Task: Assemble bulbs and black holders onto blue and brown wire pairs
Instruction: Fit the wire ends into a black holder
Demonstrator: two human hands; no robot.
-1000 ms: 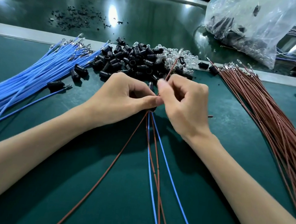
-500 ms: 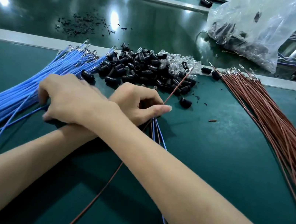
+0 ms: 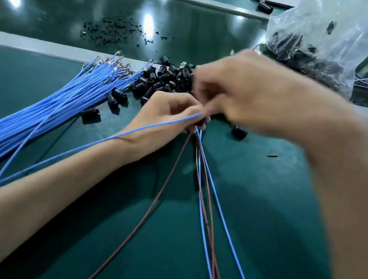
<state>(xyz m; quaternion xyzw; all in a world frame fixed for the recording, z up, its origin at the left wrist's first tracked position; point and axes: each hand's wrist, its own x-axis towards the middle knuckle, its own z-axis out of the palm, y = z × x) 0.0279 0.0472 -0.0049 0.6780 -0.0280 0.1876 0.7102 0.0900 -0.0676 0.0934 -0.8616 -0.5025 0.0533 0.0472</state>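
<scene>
Blue and brown wires (image 3: 200, 191) fan from the left hand (image 3: 168, 112), which pinches their ends; the blurred right hand (image 3: 252, 94) seems to pinch a loose blue wire (image 3: 156, 125) — its tip wants levelling with the rest before fetching black holders (image 3: 173, 78) beyond.
</scene>
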